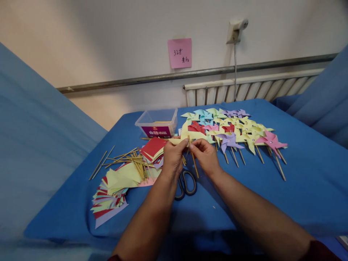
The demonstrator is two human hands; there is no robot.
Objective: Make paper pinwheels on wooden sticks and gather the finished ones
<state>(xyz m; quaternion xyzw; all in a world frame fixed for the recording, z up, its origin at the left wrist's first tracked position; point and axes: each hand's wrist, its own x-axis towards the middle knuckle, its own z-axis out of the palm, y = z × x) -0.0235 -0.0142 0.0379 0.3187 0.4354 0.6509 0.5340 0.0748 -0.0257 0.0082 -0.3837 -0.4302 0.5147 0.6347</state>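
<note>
Both hands meet over the middle of the blue table (299,188); the left hand (173,156) pinches a yellow paper pinwheel (187,135); the right hand (206,155) grips its wooden stick (194,165), fingers closed; scissors (185,184) lie just near of them.

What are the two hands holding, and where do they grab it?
Both hands pinch a yellow paper pinwheel at its middle: left hand, right hand. The right fingers also hold the top of its wooden stick.
</note>
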